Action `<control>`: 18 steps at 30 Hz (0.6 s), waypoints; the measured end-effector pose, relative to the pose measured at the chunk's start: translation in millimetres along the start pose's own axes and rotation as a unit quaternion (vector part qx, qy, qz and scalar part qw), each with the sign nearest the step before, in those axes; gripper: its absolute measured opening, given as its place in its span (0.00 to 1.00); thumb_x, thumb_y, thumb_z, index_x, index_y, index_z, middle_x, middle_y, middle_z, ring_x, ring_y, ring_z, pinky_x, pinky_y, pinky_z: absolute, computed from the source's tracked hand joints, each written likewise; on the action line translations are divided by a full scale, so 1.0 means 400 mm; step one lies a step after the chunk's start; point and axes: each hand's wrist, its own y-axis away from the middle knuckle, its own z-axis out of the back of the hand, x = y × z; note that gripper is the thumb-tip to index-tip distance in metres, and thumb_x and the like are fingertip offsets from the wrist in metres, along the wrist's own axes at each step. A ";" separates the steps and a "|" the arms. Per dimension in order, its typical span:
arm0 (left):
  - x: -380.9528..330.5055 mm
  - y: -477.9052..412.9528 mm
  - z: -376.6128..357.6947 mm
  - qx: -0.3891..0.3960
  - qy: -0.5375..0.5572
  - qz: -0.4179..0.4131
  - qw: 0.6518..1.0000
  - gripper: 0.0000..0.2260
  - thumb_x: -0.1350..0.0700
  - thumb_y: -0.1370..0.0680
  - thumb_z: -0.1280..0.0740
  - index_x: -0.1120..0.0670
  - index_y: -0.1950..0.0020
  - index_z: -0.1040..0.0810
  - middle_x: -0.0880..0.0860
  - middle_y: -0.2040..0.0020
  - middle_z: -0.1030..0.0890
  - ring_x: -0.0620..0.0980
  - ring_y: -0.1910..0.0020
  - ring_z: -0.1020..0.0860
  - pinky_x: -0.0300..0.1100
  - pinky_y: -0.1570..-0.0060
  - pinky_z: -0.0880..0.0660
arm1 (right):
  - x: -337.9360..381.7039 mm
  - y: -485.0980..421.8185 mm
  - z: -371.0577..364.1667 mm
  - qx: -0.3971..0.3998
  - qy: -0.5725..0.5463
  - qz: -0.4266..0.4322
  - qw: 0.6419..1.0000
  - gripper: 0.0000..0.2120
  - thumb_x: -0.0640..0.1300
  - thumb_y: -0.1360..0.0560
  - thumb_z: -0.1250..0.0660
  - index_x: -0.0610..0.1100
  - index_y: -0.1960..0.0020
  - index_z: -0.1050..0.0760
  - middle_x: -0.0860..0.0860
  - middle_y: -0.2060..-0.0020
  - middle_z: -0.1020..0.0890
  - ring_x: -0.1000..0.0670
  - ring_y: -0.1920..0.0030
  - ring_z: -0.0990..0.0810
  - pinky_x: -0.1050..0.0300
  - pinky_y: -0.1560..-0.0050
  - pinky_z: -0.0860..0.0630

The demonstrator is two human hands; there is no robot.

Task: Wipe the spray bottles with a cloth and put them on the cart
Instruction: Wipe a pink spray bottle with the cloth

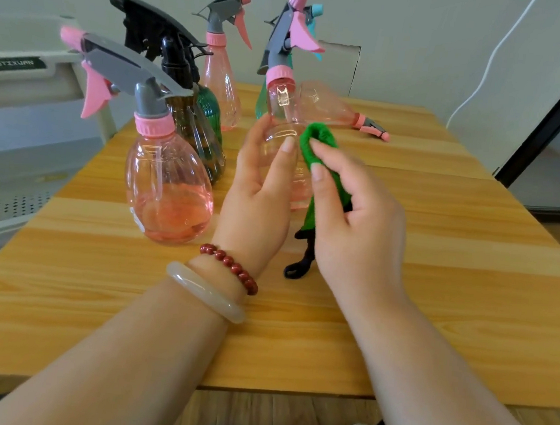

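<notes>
Best gripped round the belly, as now by the left hand (pixel 260 190) curled about the clear pink bottle (pixel 282 111) just right of the part-filled bottle (pixel 169 185), likely light, thin-walled and slick, and rubbed on its side with the green cloth (pixel 319 137) pinched in the right hand (pixel 358 226).

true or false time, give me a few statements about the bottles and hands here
1. The left hand grips a clear pink plastic spray bottle. True.
2. The right hand holds a blue sponge. False: it pinches a green cloth against that bottle.
3. Another pink spray bottle lies on its side on the wooden table. True.
4. Every bottle has a pink trigger. False: the dark translucent bottle has a black one.
</notes>
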 end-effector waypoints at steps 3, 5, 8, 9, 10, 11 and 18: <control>0.003 0.002 0.002 -0.007 -0.019 0.003 1.000 0.21 0.43 0.17 0.42 0.38 0.24 0.38 0.41 0.27 0.30 0.42 0.29 0.31 0.37 0.33 0.31 | -0.013 -0.027 0.026 -0.080 0.018 -0.063 0.995 0.11 0.45 0.20 0.36 0.45 0.41 0.19 0.48 0.41 0.21 0.58 0.41 0.26 0.75 0.39 0.35; 0.003 0.002 0.002 -0.001 -0.025 0.002 1.000 0.21 0.43 0.17 0.42 0.38 0.24 0.39 0.37 0.30 0.32 0.35 0.32 0.32 0.24 0.42 0.33 | -0.017 -0.047 0.056 -0.096 -0.011 -0.097 0.991 0.10 0.49 0.20 0.36 0.48 0.45 0.18 0.50 0.51 0.18 0.55 0.48 0.21 0.62 0.46 0.25; 0.000 0.000 0.004 0.000 -0.030 -0.003 1.000 0.22 0.43 0.18 0.42 0.38 0.23 0.39 0.37 0.30 0.31 0.28 0.38 0.31 0.20 0.49 0.33 | -0.004 -0.068 0.093 -0.063 -0.056 -0.084 0.993 0.08 0.52 0.20 0.35 0.49 0.54 0.21 0.60 0.67 0.21 0.57 0.63 0.21 0.56 0.61 0.24; 0.000 0.000 0.004 -0.005 -0.031 -0.007 0.999 0.22 0.43 0.18 0.42 0.39 0.23 0.39 0.38 0.29 0.31 0.31 0.35 0.30 0.24 0.43 0.32 | -0.001 -0.070 0.098 -0.050 -0.062 -0.077 0.994 0.08 0.50 0.21 0.35 0.47 0.56 0.23 0.61 0.71 0.25 0.58 0.67 0.26 0.61 0.65 0.28; -0.001 0.001 0.005 -0.010 -0.032 -0.009 0.999 0.22 0.42 0.18 0.42 0.39 0.23 0.39 0.40 0.27 0.31 0.37 0.32 0.30 0.32 0.37 0.31 | -0.003 -0.069 0.101 -0.037 -0.069 -0.073 0.994 0.09 0.47 0.22 0.35 0.45 0.58 0.25 0.60 0.73 0.28 0.58 0.70 0.30 0.64 0.67 0.34; -0.002 0.001 0.006 -0.016 -0.034 -0.009 0.999 0.22 0.42 0.17 0.42 0.39 0.23 0.39 0.41 0.27 0.31 0.42 0.29 0.31 0.40 0.32 0.30 | -0.006 -0.068 0.104 -0.023 -0.078 -0.075 0.994 0.08 0.43 0.23 0.36 0.41 0.60 0.26 0.59 0.74 0.30 0.58 0.71 0.33 0.65 0.68 0.37; 0.002 0.001 0.005 -0.018 -0.037 -0.012 0.999 0.22 0.42 0.17 0.42 0.39 0.23 0.40 0.39 0.26 0.32 0.39 0.29 0.32 0.39 0.32 0.32 | -0.010 -0.083 0.123 0.085 -0.104 -0.147 0.980 0.05 0.36 0.32 0.40 0.42 0.64 0.26 0.59 0.75 0.29 0.60 0.71 0.32 0.68 0.69 0.36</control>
